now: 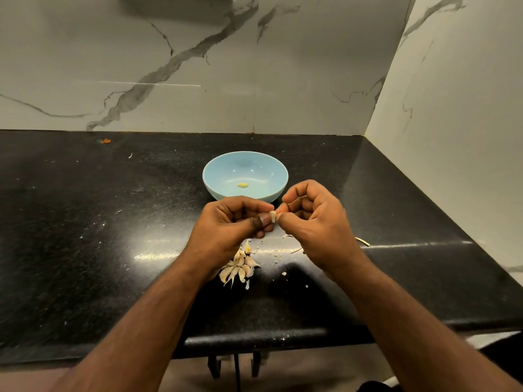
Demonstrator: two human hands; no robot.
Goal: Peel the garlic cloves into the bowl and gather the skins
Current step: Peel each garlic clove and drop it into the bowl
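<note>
Two bare forearms reach in from the bottom edge and meet above a black countertop [85, 236]. Between them, the left hand [226, 222] and right hand [317, 219] both pinch 1 small pale garlic clove [272, 216], fingers curled around it. Just below the hands, unpeeled cloves [239, 268] lie heaped on the counter with scraps of skin [288, 236] nearby. Just beyond the hands sits a light blue bowl [223, 168] holding 1 peeled clove [242, 185]. Marble wall [169, 66] stands behind.

Black speckled countertop [85, 236] meets a grey-veined marble wall [198, 66] (small orange scrap [105, 141] near the back edge)
</note>
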